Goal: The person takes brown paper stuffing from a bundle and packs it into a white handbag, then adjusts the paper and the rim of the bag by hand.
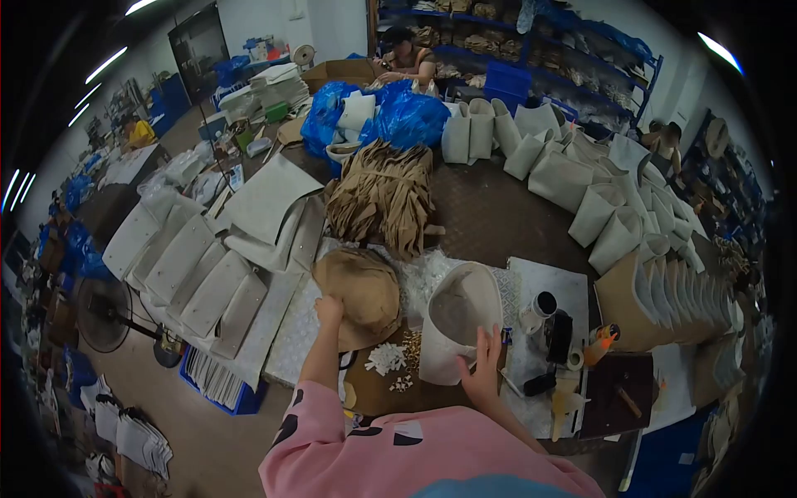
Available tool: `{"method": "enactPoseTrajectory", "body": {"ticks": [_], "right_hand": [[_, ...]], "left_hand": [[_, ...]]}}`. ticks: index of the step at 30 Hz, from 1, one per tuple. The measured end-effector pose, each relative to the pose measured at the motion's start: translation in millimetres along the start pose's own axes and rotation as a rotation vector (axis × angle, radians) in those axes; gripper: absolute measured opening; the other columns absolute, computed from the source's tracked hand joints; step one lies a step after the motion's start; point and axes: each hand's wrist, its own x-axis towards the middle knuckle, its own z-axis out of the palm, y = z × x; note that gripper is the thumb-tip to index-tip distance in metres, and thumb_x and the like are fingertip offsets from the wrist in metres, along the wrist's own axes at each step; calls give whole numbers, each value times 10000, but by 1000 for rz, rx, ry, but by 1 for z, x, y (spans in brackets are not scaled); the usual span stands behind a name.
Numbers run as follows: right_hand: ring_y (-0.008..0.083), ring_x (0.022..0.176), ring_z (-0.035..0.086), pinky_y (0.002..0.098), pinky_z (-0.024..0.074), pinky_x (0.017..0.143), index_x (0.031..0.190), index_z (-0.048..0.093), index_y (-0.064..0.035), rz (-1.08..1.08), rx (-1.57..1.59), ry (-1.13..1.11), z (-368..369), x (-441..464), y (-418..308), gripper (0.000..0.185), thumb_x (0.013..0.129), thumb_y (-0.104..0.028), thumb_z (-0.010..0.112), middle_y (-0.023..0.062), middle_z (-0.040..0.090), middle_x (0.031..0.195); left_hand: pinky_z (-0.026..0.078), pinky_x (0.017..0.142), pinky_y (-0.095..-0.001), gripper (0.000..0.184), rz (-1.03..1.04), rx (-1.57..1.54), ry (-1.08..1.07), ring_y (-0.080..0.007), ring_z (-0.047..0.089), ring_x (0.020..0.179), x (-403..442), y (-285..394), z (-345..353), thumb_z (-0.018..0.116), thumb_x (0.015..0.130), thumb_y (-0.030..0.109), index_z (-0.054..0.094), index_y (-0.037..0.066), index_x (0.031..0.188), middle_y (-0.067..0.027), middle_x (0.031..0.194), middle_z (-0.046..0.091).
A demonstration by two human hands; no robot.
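My left hand [330, 310] is closed at the left edge of a round, creased tan piece [369, 290] that looks like a bag lining. My right hand [483, 367] lies with fingers stretched and thumb apart against the side of an off-white bucket-shaped bag body [444, 353]. This bag stands upright with its wide mouth facing up, so its greyish inside shows. Between the two pieces, on the brown work surface, lie a pile of small white parts [386, 358] and a scatter of small brass-coloured parts [411, 344].
Beyond my hands lies a tied bundle of brown strips [382, 187]. Off-white panels [187, 261] overlap at left; several bag bodies [560, 178] stand at right. Near my right hand are a dark-topped jar [538, 309] and an orange-tipped bottle [599, 347]. A co-worker [408, 60] sits behind.
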Motion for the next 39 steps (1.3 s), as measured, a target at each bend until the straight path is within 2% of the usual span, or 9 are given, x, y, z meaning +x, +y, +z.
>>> {"method": "enactPoseTrajectory", "body": {"ticks": [9,13,14,17,23,29,32,35,39], "right_hand": [[423,1288,387,496,318,1075,1429,399,-11,85,22,31,1,-3,14,671,857,-202,693,253,265,1493],[357,1185,480,475,362,1041,1367,492,-29,87,-25,3,-15,8,13,625,819,-199,738,198,311,1478],[351,1186,485,465,376,1032,1366,499,-41,109,103,10,-15,12,19,646,795,-193,762,191,314,1477],[332,1209,473,437,410,1011,1355,522,-80,108,204,39,-24,15,25,702,731,-185,824,174,320,1475],[320,1260,435,423,399,1030,1270,608,-97,58,137,-89,-34,15,45,593,721,-169,819,143,346,1483],[326,1255,451,417,411,1019,1130,689,-70,-52,88,-96,-24,10,72,419,728,-129,791,144,403,1462],[341,1239,471,404,423,1003,1221,647,-96,48,146,-90,-21,9,64,495,747,-143,784,177,329,1506],[355,1237,479,383,439,986,1321,581,-143,125,356,168,-20,11,35,597,759,-160,783,217,263,1523],[344,1269,451,599,280,1074,1359,545,-208,-80,-259,77,-28,12,17,613,789,-243,767,190,291,1491]], "left_hand": [[541,743,-444,361,-12,-133,34,-392,680,846,20,-20,-5,761,736,297,707,-27,885,-249,853,690],[512,757,-374,308,126,-597,152,-288,678,824,40,-12,8,755,772,278,690,-12,853,-176,836,701],[459,744,-303,242,83,-732,41,-134,560,802,13,16,-25,718,838,230,663,43,981,-24,846,624],[452,696,-291,207,236,-1021,-195,-134,557,809,-3,13,-49,644,922,180,568,69,1079,-16,919,595],[540,807,-372,619,-14,-960,-239,-250,616,1037,-33,-32,-40,612,921,87,305,96,1458,-166,1247,558],[504,945,-402,877,97,-1032,-353,-309,541,1198,-77,-43,-38,621,874,-12,99,172,1554,-224,1434,405],[485,980,-394,846,184,-950,-314,-298,521,1225,-91,-31,-39,609,871,-39,153,172,1552,-190,1463,390],[475,997,-367,727,33,-1093,-601,-265,532,1223,-96,-22,-50,631,879,5,299,116,1517,-137,1462,425],[471,978,-323,529,29,-1027,-608,-219,562,1192,-75,-30,-32,652,883,72,506,43,1390,-109,1360,552]]}}
